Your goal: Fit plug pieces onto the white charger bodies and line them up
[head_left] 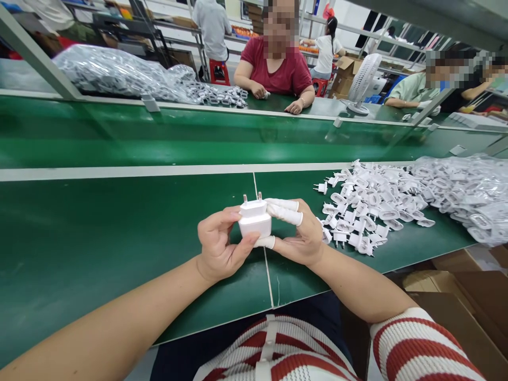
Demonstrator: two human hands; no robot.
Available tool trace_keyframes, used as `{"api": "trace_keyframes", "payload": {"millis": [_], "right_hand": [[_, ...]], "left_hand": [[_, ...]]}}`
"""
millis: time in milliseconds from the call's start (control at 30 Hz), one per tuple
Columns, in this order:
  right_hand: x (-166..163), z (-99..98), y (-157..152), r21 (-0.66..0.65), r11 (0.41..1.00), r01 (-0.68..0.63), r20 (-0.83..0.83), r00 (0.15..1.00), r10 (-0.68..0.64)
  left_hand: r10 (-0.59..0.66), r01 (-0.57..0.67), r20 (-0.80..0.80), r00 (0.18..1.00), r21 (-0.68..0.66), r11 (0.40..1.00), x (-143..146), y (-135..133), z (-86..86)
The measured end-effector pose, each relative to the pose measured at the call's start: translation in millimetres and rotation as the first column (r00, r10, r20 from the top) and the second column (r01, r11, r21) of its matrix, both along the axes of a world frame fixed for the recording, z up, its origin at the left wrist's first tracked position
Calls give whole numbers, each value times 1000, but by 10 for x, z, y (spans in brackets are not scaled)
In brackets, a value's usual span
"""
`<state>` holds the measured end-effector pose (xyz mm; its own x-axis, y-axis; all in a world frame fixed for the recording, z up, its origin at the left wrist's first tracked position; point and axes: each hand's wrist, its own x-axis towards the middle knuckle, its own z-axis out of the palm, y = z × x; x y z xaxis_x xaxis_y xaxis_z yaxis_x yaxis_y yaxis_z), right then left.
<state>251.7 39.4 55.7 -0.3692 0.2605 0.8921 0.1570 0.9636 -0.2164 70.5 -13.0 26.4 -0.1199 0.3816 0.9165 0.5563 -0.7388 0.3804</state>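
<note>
Green desk (99, 238) in factory hall. White plug adapter (255, 223), pins up, held above desk centre btwn both hands: left hand (217, 247) grip pinching its left side, right hand (298, 235) w/ white finger cots pinching right side. Loose adapter pile (369, 203) just right.

A green counter (99, 233) runs from the left edge to the right, with a thin white seam crossing it from far edge to near edge around the middle. Toward its right end, a loose heap of white plug parts (365, 206) lies spread directly on the surface, some with pins pointing up. Just beside that heap, at the right edge, sit clear bags of white parts (464, 193). Along the far edge runs a white strip, and beyond it a second green counter (159, 132) carries another bagged pile (119, 74) at its far left
</note>
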Motion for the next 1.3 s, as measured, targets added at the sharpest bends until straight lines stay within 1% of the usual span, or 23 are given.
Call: {"api": "trace_keyframes", "payload": {"millis": [67,167,200,233,267,300,333,367,400,433,467,500,600,667,733,833,933,1000,1067,1133,1233,1300], "right_hand": [[3,6,-4,3,1000,4,7,1000,-4],[4,1,0,-3,1000,-9,12,1000,9],[2,-6,7,-7,1000,-8,9,1000,8],[1,-16,17,-10,1000,-4,1,1000,4],[-2,-29,29,-13,1000,1,-11,1000,-1],[-4,-42,42,-18,1000,4,-22,1000,-5],[-6,-57,53,-21,1000,5,-31,999,-6],[-7,-70,62,-21,1000,3,-35,999,-4],[-10,-83,66,-18,1000,-1,-32,999,1],[-13,-94,66,-21,1000,-8,-22,1000,7],[-19,-102,60,-28,999,-17,-13,1000,16],[-28,-110,50,-27,999,-31,-16,999,30],[-68,-129,16,14,998,-57,-111,992,58],[-94,-143,1,70,997,-41,-179,982,53],[-108,-149,-8,102,995,-1,-205,978,22],[-102,-128,-19,124,992,35,-164,986,-15],[-87,-82,-28,127,992,19,-112,994,-4],[-82,-63,-24,139,990,19,-122,993,-2],[-82,-67,-6,171,985,13,-107,994,6],[-84,-95,25,219,975,23,-82,997,-5],[-82,-159,73,278,960,34,-22,999,-29],[-79,-200,96,302,953,18,37,999,-31]], "left_hand": [[-21,21,25,999,-19,1000,-2,1,-30],[-96,102,101,990,-50,994,21,-17,-64],[-131,145,154,979,-81,986,39,-32,-60],[-180,216,235,955,-139,966,63,-51,-45],[-242,326,343,908,-213,921,91,-73,-20],[-304,468,469,829,-284,837,119,-98,14],[-351,618,596,722,-329,714,145,-123,52],[-375,747,703,604,-335,574,165,-147,92],[-380,837,781,495,-311,451,179,-166,131],[-371,889,831,414,-281,362,184,-181,166],[-357,917,862,361,-257,306,179,-191,198],[-337,933,884,325,-241,268,166,-194,225],[-294,971,928,227,-191,146,90,-177,293],[-303,988,941,152,-141,57,36,-155,335],[-313,995,945,94,-101,-5,3,-137,372],[-303,997,952,45,-62,-48,3,-126,408],[-294,997,955,39,-59,-58,25,-126,416],[-293,996,955,43,-62,-57,30,-125,408],[-287,997,956,55,-68,-36,20,-120,389],[-255,996,963,85,-88,-1,-5,-112,364],[-155,987,975,157,-149,63,-57,-107,315],[-95,976,975,200,-190,104,-96,-107,271]]}}
